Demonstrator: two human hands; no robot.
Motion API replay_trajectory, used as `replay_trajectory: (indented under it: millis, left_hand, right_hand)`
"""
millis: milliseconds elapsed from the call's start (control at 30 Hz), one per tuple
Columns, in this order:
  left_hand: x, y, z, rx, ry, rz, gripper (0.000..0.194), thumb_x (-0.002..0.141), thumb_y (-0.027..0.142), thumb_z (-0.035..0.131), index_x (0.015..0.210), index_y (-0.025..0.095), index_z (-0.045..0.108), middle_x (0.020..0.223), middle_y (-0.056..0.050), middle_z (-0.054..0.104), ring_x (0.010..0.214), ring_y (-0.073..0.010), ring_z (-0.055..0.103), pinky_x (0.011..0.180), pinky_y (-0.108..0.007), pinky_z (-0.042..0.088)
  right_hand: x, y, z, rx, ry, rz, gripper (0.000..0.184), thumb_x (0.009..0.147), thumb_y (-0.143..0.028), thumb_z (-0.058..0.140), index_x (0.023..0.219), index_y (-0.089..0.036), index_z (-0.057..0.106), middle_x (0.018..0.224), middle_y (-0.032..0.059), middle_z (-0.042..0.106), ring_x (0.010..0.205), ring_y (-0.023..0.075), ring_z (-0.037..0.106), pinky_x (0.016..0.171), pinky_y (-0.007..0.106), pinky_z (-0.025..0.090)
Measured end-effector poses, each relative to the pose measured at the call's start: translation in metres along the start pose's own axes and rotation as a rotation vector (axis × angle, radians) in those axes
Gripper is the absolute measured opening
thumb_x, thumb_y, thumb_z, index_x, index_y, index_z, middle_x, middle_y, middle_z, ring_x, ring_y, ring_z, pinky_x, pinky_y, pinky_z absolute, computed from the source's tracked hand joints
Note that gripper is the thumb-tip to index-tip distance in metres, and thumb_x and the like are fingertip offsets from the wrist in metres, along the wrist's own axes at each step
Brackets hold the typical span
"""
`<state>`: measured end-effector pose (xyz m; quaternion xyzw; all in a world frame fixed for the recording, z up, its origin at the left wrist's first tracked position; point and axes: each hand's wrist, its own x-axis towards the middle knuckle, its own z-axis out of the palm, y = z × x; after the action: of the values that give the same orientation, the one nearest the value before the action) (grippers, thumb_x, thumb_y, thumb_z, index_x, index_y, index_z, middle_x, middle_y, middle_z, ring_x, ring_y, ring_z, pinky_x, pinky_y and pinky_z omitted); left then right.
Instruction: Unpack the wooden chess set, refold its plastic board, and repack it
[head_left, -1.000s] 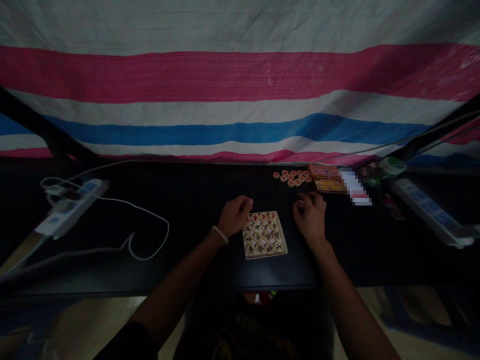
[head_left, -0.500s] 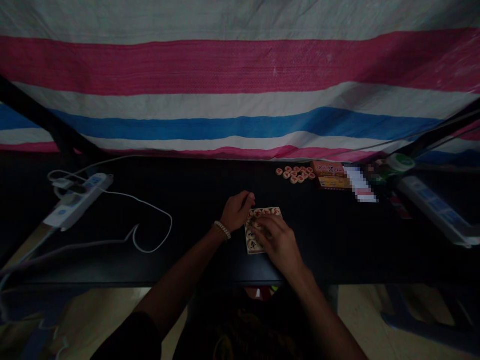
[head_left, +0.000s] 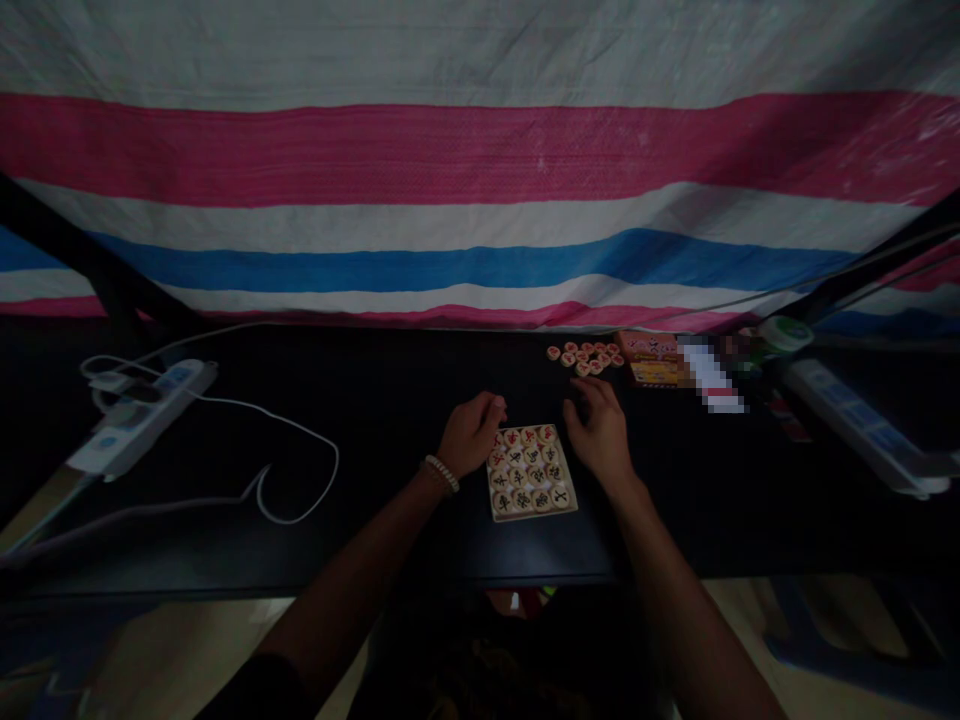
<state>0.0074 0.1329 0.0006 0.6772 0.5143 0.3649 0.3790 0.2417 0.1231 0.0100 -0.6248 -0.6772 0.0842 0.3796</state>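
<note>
A pale square tray (head_left: 570, 505) lies on the black table, filled with several round wooden chess discs (head_left: 529, 466) marked in red and black. My left hand (head_left: 469, 435) rests curled against the tray's upper left corner, with a bead bracelet on its wrist. My right hand (head_left: 598, 432) lies just right of the tray, fingers loosely spread and pointing toward a loose cluster of discs (head_left: 586, 358) farther back. Nothing shows in either hand.
A striped pink, white and blue tarp (head_left: 480, 200) hangs behind the black table (head_left: 375, 400). A white power strip (head_left: 139, 415) with a looping cable lies at the left. An orange box (head_left: 649, 358), a green-lidded jar (head_left: 784, 333) and another power strip (head_left: 862, 425) sit at the right.
Half a second ago my right hand lay over the discs in the tray; it has since pulled off to the tray's right side. My left hand has stayed put.
</note>
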Motion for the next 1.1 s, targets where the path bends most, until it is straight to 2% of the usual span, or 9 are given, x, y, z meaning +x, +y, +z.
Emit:
replay_trajectory:
  millis: [167,300,467,600,700,800,900,1000,1100]
  left_hand:
    - [-0.001,-0.001,0.000,0.010,-0.006,-0.006,0.043,0.110,0.050,0.038,0.093,0.021,0.065,0.084,-0.004,0.074,0.076,-0.0192,0.069,0.069,-0.031,0.047]
    - [-0.001,0.001,-0.002,0.009,-0.005,-0.007,0.041,0.110,0.049,0.039,0.095,0.021,0.065,0.085,-0.003,0.074,0.076,-0.0187,0.070,0.070,-0.031,0.048]
    - [-0.002,0.003,-0.003,0.010,-0.006,-0.024,0.039,0.111,0.047,0.040,0.097,0.021,0.066,0.087,-0.003,0.075,0.077,-0.0182,0.070,0.071,-0.031,0.049]
    - [-0.002,0.003,-0.002,0.007,-0.005,-0.033,0.036,0.110,0.045,0.041,0.100,0.021,0.066,0.087,-0.003,0.075,0.076,-0.0177,0.070,0.071,-0.030,0.050]
    - [-0.002,0.003,-0.002,0.004,-0.003,-0.037,0.035,0.110,0.044,0.041,0.099,0.021,0.065,0.088,-0.003,0.075,0.075,-0.0177,0.070,0.070,-0.030,0.049]
    - [-0.002,0.005,-0.003,0.007,-0.005,-0.034,0.035,0.110,0.045,0.042,0.097,0.021,0.065,0.087,-0.003,0.075,0.077,-0.0186,0.070,0.072,-0.031,0.048]
    - [-0.002,0.007,-0.003,0.007,-0.002,-0.034,0.036,0.110,0.046,0.042,0.098,0.021,0.066,0.087,-0.003,0.075,0.076,-0.0184,0.069,0.072,-0.032,0.048]
    - [-0.003,0.007,-0.002,0.007,-0.004,-0.031,0.036,0.111,0.045,0.041,0.099,0.021,0.065,0.087,-0.002,0.075,0.075,-0.0179,0.069,0.072,-0.031,0.048]
    - [-0.003,0.006,-0.002,0.014,-0.005,-0.025,0.036,0.111,0.044,0.041,0.098,0.021,0.065,0.087,-0.002,0.075,0.077,-0.0183,0.070,0.072,-0.032,0.048]
  right_hand:
    - [0.052,0.033,0.015,-0.353,-0.060,-0.108,0.050,0.093,-0.024,0.060,0.141,-0.011,0.063,0.149,0.0231,0.057,0.138,0.0427,0.050,0.114,0.064,0.042]
    - [0.058,0.028,0.022,-0.402,-0.098,-0.111,0.037,0.093,-0.021,0.061,0.127,-0.014,0.072,0.149,0.0213,0.057,0.134,0.0461,0.049,0.107,0.066,0.046]
    - [0.038,0.027,0.024,-0.165,-0.134,-0.149,0.018,0.096,-0.019,0.055,0.095,-0.017,0.073,0.134,0.0203,0.066,0.122,0.0359,0.062,0.107,0.054,0.052]
    - [0.015,0.019,0.009,0.022,-0.181,-0.087,0.014,0.099,-0.024,0.057,0.095,-0.020,0.070,0.104,0.0123,0.071,0.094,0.0266,0.071,0.087,0.043,0.060]
    - [-0.009,-0.006,-0.009,0.108,-0.086,0.003,0.008,0.098,-0.030,0.067,0.096,-0.022,0.070,0.099,0.0070,0.070,0.080,0.0210,0.068,0.074,0.036,0.059]
    - [-0.038,-0.040,-0.017,0.234,-0.138,0.007,0.006,0.098,-0.029,0.070,0.102,-0.025,0.071,0.105,0.0060,0.071,0.087,0.0202,0.070,0.075,0.034,0.061]
    - [-0.063,-0.067,-0.009,0.301,-0.241,-0.050,0.012,0.099,-0.022,0.067,0.109,-0.026,0.071,0.112,0.0068,0.071,0.102,0.0224,0.073,0.088,0.037,0.064]
    - [-0.077,-0.080,0.001,0.278,-0.217,-0.065,0.019,0.099,-0.018,0.064,0.115,-0.026,0.071,0.119,0.0095,0.067,0.113,0.0250,0.071,0.098,0.042,0.064]
    - [-0.078,-0.082,0.000,0.261,-0.191,-0.040,0.019,0.099,-0.021,0.064,0.117,-0.026,0.070,0.125,0.0105,0.063,0.115,0.0251,0.070,0.097,0.042,0.064]
